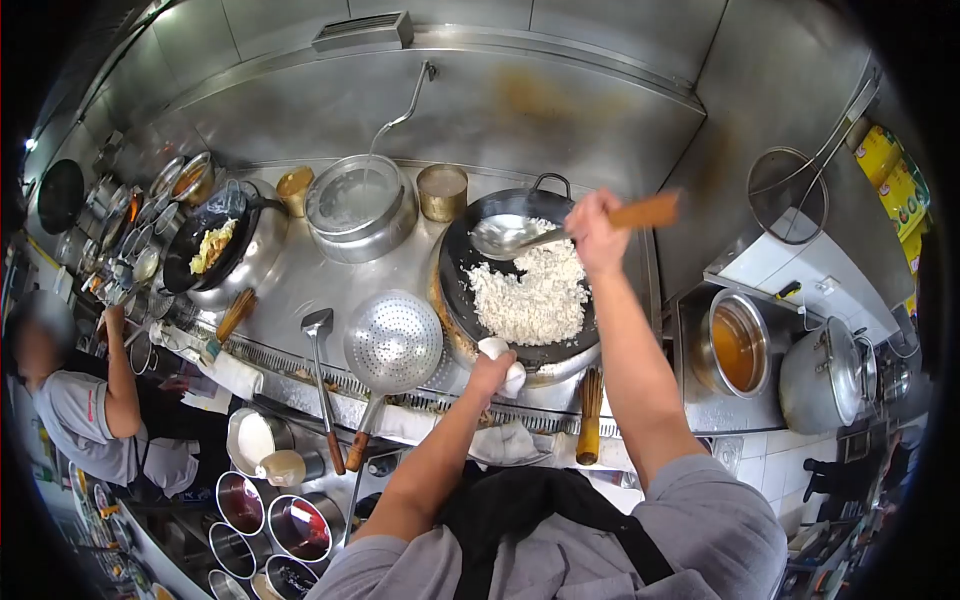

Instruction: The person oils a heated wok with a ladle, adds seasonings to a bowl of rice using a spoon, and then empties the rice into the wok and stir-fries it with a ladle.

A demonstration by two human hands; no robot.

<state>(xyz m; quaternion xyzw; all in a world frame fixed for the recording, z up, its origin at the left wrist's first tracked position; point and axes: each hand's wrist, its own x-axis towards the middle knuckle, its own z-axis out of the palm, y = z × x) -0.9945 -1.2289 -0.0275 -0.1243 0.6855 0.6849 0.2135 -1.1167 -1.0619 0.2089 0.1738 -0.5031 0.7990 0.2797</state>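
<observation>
White rice [535,300] lies in a black wok [460,255] on the stove. My right hand [598,235] is closed around the wooden-handled ladle [500,237], whose metal bowl is over the wok's upper left part, beside the rice. The end of its handle is blurred. At the wok's near edge, my left hand [492,372] grips a folded white cloth [513,375]. Whether the cloth wraps a wok handle cannot be made out. Left of that hand, a perforated skimmer [393,342] rests on the counter next to a spatula [318,340].
A lidded pot [362,208] stands behind the skimmer, and a second wok [205,240] with yellow food sits left. Bamboo brush [590,420] lies near the front edge. On the right are a pot of orange liquid [738,345] and a lidded pot [822,375]. A co-worker [90,420] stands left.
</observation>
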